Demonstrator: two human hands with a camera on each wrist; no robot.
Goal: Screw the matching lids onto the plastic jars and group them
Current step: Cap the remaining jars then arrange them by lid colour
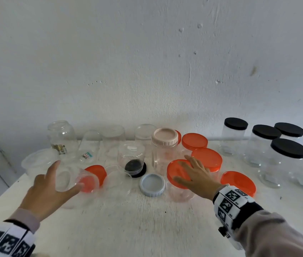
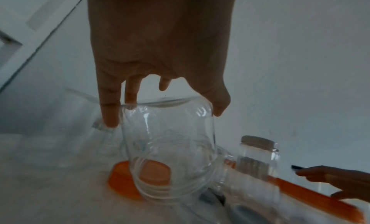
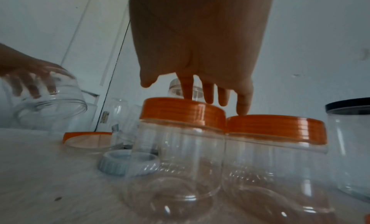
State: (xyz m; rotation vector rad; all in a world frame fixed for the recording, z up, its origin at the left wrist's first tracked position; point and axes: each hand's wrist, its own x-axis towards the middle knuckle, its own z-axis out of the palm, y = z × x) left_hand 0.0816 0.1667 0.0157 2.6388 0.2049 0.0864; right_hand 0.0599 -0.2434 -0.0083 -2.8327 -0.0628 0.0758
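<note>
My left hand (image 1: pixel 67 175) grips a clear lidless jar (image 1: pixel 72 180) by its base, tilted with its mouth to the right. In the left wrist view the left hand (image 2: pixel 164 116) has fingers and thumb curled round the jar (image 2: pixel 168 140), whose mouth hangs over a loose orange lid (image 2: pixel 122 183) lying on the table (image 1: pixel 128 229). My right hand (image 1: pixel 184 169) lies flat with straight, spread fingers on the orange lid (image 1: pixel 174 171) of a clear jar. From the right wrist, the right hand (image 3: pixel 196 97) stretches over that lid (image 3: pixel 180 113).
More orange-lidded jars (image 1: pixel 208 158) stand beside the right hand. Black-lidded jars (image 1: pixel 288 147) fill the right. A beige-lidded jar (image 1: pixel 164 138), a light blue lid (image 1: pixel 152 184) and a black lid (image 1: pixel 135 167) under an upturned jar sit mid-table. Lidless clear jars (image 1: pixel 62 136) line the wall.
</note>
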